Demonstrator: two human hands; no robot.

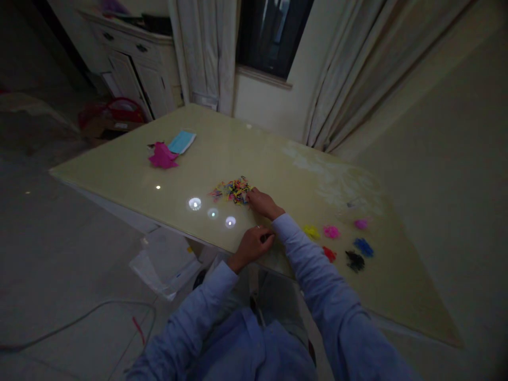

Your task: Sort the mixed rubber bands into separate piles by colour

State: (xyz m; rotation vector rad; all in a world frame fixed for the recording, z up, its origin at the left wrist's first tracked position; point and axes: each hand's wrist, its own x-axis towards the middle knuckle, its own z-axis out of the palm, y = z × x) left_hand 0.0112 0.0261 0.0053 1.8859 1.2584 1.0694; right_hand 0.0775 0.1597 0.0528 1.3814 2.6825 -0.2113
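Note:
A mixed pile of small, thin coloured pieces (232, 189), which look like rubber bands, lies on the pale glossy table (222, 143). My right hand (262, 203) is at the pile's right edge, its fingers pinched together and touching the pieces. What sits between those fingertips is too small to make out. Nearer the front edge, my left hand (254, 246) rests by the tabletop with thumb and fingers curled together. Whatever it holds, if anything, is hidden.
Right of my forearm lie single-colour heaps: yellow (311, 232), pink (331, 232), red (329, 254), black (355, 261), blue (364, 247) and purple-pink (361, 224). A crumpled magenta piece (163, 156) and a blue face mask (182, 142) lie far left. Curtains (349, 74) hang behind.

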